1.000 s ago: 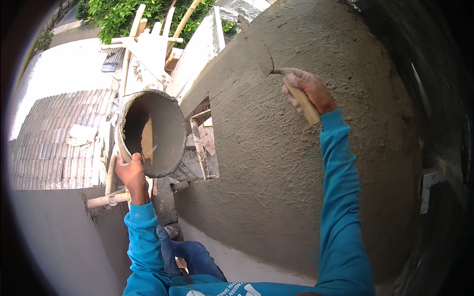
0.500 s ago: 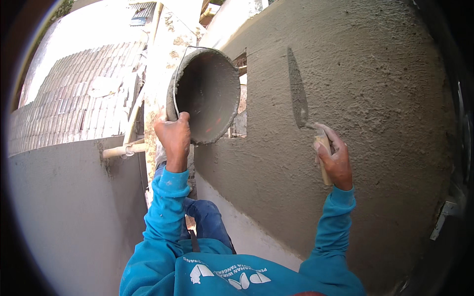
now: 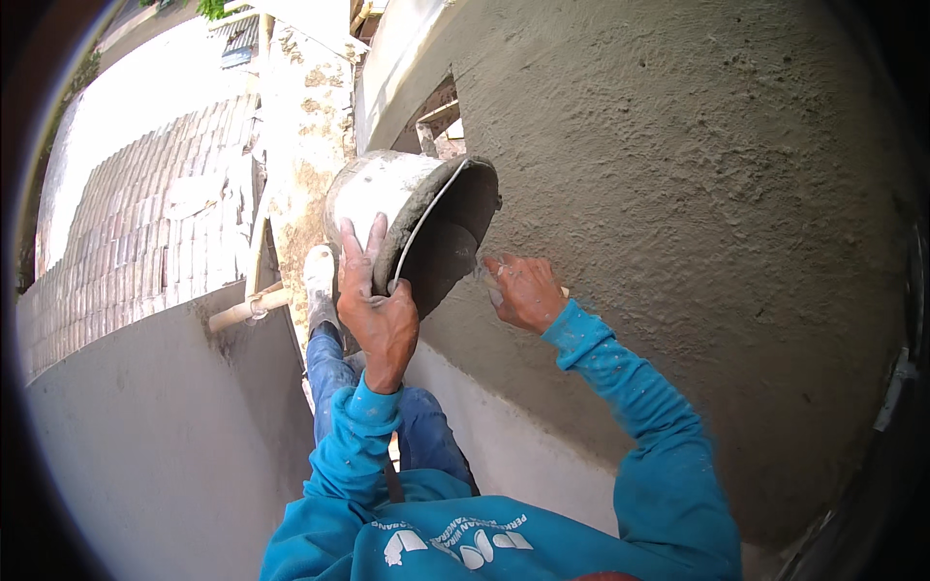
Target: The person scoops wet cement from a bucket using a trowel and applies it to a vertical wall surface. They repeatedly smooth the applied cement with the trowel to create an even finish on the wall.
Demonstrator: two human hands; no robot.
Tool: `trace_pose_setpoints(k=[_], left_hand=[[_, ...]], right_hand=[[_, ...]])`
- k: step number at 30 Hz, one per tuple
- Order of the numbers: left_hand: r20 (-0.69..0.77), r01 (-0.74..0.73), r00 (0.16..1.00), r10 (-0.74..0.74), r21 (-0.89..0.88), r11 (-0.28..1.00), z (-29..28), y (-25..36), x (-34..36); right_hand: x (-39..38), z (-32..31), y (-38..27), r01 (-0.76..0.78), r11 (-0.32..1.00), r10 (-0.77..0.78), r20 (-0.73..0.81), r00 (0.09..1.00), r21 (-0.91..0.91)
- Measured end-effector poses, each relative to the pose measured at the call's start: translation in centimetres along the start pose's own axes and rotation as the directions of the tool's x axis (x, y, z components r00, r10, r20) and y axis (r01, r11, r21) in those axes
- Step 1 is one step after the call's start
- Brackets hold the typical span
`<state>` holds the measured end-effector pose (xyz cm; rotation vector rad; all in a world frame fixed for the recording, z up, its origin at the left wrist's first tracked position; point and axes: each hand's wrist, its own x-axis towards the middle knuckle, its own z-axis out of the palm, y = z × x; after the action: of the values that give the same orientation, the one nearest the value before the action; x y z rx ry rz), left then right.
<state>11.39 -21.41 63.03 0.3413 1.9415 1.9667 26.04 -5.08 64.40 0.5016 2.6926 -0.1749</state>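
Note:
My left hand grips the mortar-caked bucket at its rim and wire handle. Its thumb hooks over the rim, and its fingers press against the pale outer side. The bucket is tipped on its side, mouth facing right toward the plastered wall. In my right hand is a pointing trowel, fingers wrapped round the light handle. Its blade reaches into the bucket's mouth and is mostly lost in the shadow there. How much mortar the bucket holds cannot be made out.
Wet grey plaster covers the wall on the right, with a small opening beyond the bucket. My shod foot rests on a narrow stained ledge. A bamboo pole, a lower grey wall and a tiled roof lie left.
My right hand has brought the trowel left from in front of the wall to the bucket. The bucket has turned and tilted toward it, and my left hand's fingers have spread along its side.

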Motion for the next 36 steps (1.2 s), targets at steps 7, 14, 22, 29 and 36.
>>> trace_pose_setpoints(k=[7,14,22,29,36], left_hand=[[-0.012,0.287,0.958,-0.288,-0.024,0.957,-2.8,-2.7,-0.8],[-0.183,0.31,0.919,-0.349,-0.209,0.927,-4.7,-4.2,1.5],[-0.258,0.279,0.908,-0.33,-0.214,0.936,-8.1,-7.0,3.8],[-0.308,0.328,0.866,-0.394,-0.247,0.912,-11.8,-9.2,3.4],[-0.164,0.279,0.94,-0.3,-0.138,0.95,-12.4,-9.7,2.0]], right_hand=[[-2.2,6.8,-6.1,0.002,0.809,0.104,-0.146,0.984,0.588],[-3.4,0.3,-5.9,-0.032,0.762,0.165,-0.146,0.975,0.647],[-4.9,-19.9,2.6,0.035,0.512,0.391,-0.269,0.88,0.858],[-17.5,-13.2,0.0,0.236,0.46,0.781,-0.516,0.352,0.856],[-19.0,2.9,-10.2,-0.168,-0.216,0.741,0.273,0.613,0.962]])
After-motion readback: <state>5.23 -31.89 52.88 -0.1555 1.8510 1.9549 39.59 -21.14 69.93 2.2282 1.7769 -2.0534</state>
